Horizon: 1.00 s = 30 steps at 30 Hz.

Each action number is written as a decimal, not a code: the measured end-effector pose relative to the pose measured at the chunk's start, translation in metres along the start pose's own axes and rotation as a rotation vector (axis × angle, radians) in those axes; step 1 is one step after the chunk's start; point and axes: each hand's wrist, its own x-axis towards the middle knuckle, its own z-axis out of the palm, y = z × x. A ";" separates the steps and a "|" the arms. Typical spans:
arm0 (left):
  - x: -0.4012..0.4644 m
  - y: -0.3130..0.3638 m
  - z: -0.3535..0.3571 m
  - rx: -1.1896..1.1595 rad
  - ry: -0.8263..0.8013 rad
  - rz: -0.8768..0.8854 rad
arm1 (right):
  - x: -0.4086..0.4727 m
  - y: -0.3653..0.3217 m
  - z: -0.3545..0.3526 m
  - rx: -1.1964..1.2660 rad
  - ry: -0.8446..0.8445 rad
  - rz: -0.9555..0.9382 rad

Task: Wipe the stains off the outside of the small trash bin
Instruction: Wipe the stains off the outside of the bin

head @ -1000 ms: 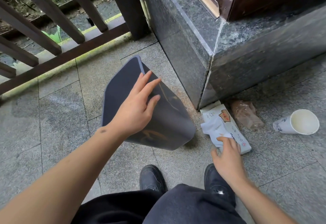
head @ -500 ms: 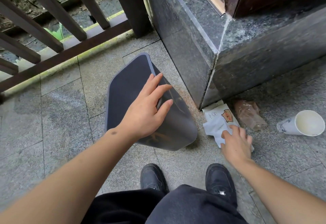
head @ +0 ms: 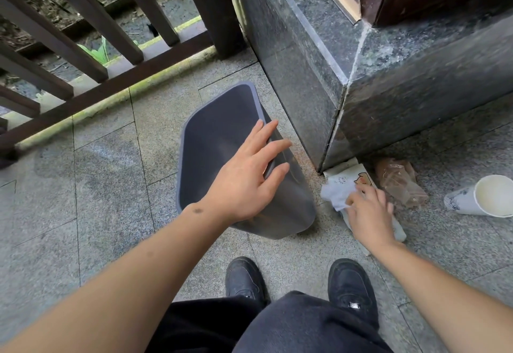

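Note:
The small dark grey trash bin (head: 216,141) stands tilted on the tiled floor, its open mouth turned up and left. My left hand (head: 247,177) rests over its right rim with fingers spread, steadying it. Orange-brown stains show faintly on the bin's outer right wall. To the right lies a white pack of wet wipes (head: 347,179) by the stone corner. My right hand (head: 366,211) lies on the pack, with thumb and fingers pinching a white wipe (head: 334,195) that sticks out of it.
A dark stone plinth (head: 374,80) rises right behind the bin. A crumpled brown plastic wrapper (head: 399,183) and a tipped paper cup (head: 483,195) lie at the right. A brown wooden railing (head: 91,47) closes the far left. My black shoes (head: 244,280) stand below.
My right hand has moved up the wipe pack and closed on the white wipe. My left hand has slid a little further over the bin's rim.

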 end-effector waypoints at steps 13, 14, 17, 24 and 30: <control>-0.006 -0.014 -0.006 -0.011 0.022 -0.016 | -0.025 -0.114 -0.087 1.051 0.353 0.040; -0.007 -0.015 -0.006 -0.017 0.028 -0.020 | -0.022 -0.115 -0.087 1.055 0.328 0.037; -0.009 -0.018 -0.009 -0.066 0.042 -0.053 | -0.018 -0.117 -0.083 1.092 0.277 0.088; -0.014 -0.026 -0.014 -0.078 0.083 -0.095 | -0.015 -0.121 -0.072 1.562 0.069 0.391; -0.015 -0.031 -0.017 -0.106 0.111 -0.113 | -0.012 -0.102 -0.073 2.058 -0.185 0.580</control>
